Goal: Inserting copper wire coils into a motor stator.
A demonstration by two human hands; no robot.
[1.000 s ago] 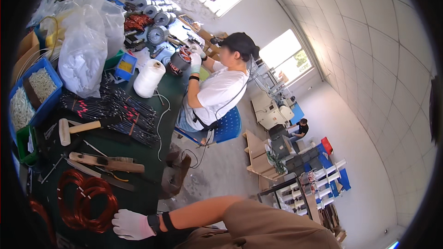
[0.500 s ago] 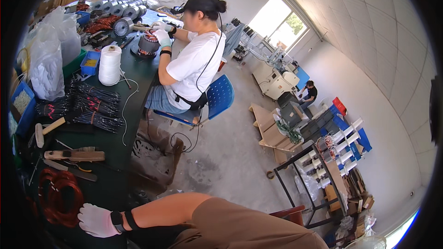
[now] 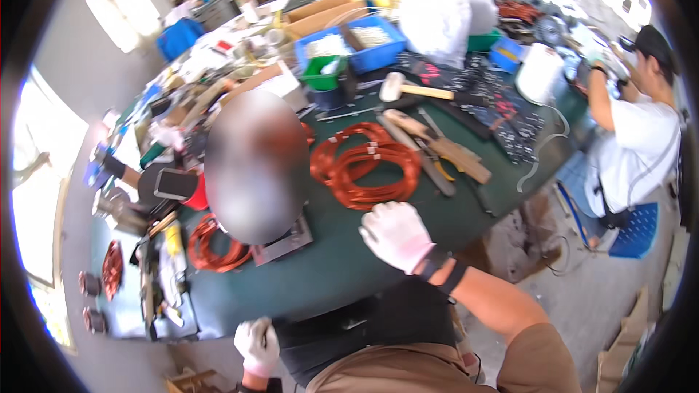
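My right hand [image 3: 397,235], in a white glove, rests at the front part of the green table, palm down, its fingers loosely spread and nothing visible in them. Just beyond its fingertips lie coils of reddish copper wire [image 3: 375,182], tied in places with white. My left hand [image 3: 257,347], also gloved, hangs low before the table's front edge, its fingers curled in; I see nothing in it. Another copper wire coil [image 3: 211,247] lies on the table to the left. A large blurred patch hides what stands between the coils.
A mallet [image 3: 415,91], a wooden block [image 3: 437,145], pliers [image 3: 440,166] and bundles of black leads [image 3: 510,113] lie beyond the coils. Blue bins [image 3: 371,44] and a white spool [image 3: 539,76] stand farther back. A co-worker [image 3: 630,124] sits at the right.
My view has swung left and down to the table in front of me. My left hand has come into view. The right hand stays near the copper coils.
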